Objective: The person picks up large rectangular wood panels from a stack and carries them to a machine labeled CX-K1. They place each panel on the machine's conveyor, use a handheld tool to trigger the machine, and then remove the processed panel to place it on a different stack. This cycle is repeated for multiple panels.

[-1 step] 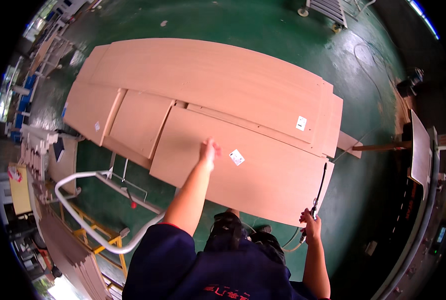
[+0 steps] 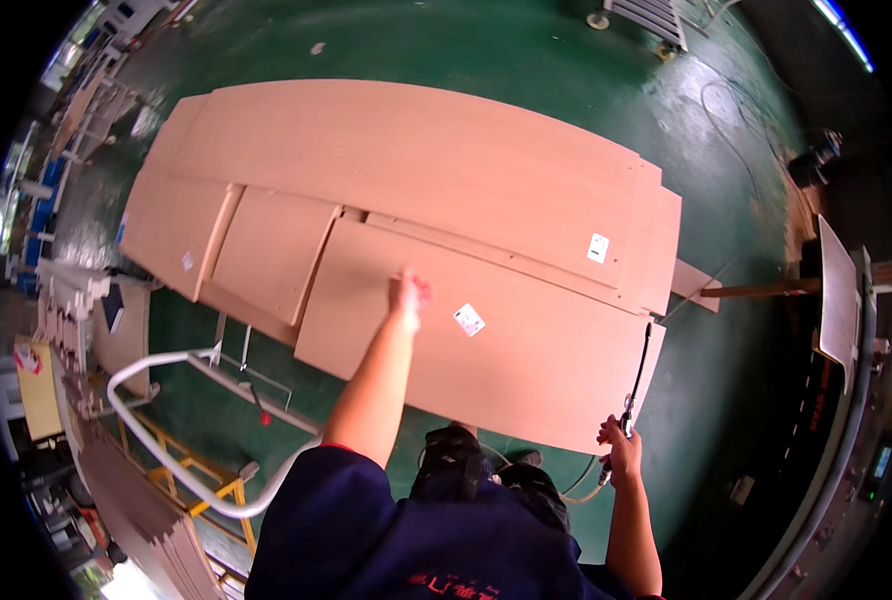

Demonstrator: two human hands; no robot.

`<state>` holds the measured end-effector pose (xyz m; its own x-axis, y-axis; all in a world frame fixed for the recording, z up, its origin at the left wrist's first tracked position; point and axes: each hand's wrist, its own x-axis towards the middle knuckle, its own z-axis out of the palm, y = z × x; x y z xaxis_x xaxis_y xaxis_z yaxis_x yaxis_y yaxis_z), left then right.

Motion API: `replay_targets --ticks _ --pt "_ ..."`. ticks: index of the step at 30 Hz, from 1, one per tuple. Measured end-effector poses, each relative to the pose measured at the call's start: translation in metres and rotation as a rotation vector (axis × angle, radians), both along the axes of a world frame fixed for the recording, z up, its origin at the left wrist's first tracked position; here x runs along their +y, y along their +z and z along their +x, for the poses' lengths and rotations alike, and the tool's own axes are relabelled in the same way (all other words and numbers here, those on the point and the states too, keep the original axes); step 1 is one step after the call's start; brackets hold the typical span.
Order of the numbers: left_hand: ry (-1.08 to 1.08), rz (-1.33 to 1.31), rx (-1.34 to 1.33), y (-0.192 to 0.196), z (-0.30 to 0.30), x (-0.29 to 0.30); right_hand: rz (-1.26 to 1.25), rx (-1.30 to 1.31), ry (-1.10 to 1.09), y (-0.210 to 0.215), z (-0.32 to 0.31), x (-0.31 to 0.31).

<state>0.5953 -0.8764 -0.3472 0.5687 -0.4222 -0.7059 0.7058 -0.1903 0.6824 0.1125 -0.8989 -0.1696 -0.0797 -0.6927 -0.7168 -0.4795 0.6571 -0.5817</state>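
My left hand (image 2: 409, 293) lies flat, fingers spread, on the nearest light-brown wooden panel (image 2: 526, 370), just left of a small white label (image 2: 469, 319). My right hand (image 2: 621, 455) is closed around the grip of a thin black rod-like tool (image 2: 643, 365) with a hose at its base. The rod points up along the panel's right edge. Larger panels (image 2: 406, 160) of the same wood lie behind it, and one carries a second white label (image 2: 597, 247). Two smaller panels (image 2: 266, 250) lie to the left.
The panels rest low over a green floor (image 2: 526, 50). A white hose (image 2: 156, 400) and a yellow metal frame (image 2: 206, 480) sit at my lower left, beside stacked boards (image 2: 156, 530). A board stands on edge (image 2: 836, 300) at the right, by machinery. A wheeled rack (image 2: 646, 15) is far back.
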Motion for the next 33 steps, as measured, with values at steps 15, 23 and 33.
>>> replay_targets --ticks 15,23,33 --pt "0.382 0.277 -0.041 -0.06 0.232 -0.087 0.138 0.023 -0.193 -0.005 0.026 -0.025" --pt "0.18 0.344 -0.053 -0.081 0.262 -0.072 0.129 -0.068 -0.19 0.0 0.038 -0.031" --pt "0.223 0.181 -0.033 -0.027 0.235 -0.057 0.094 -0.079 -0.229 0.003 0.024 -0.037"
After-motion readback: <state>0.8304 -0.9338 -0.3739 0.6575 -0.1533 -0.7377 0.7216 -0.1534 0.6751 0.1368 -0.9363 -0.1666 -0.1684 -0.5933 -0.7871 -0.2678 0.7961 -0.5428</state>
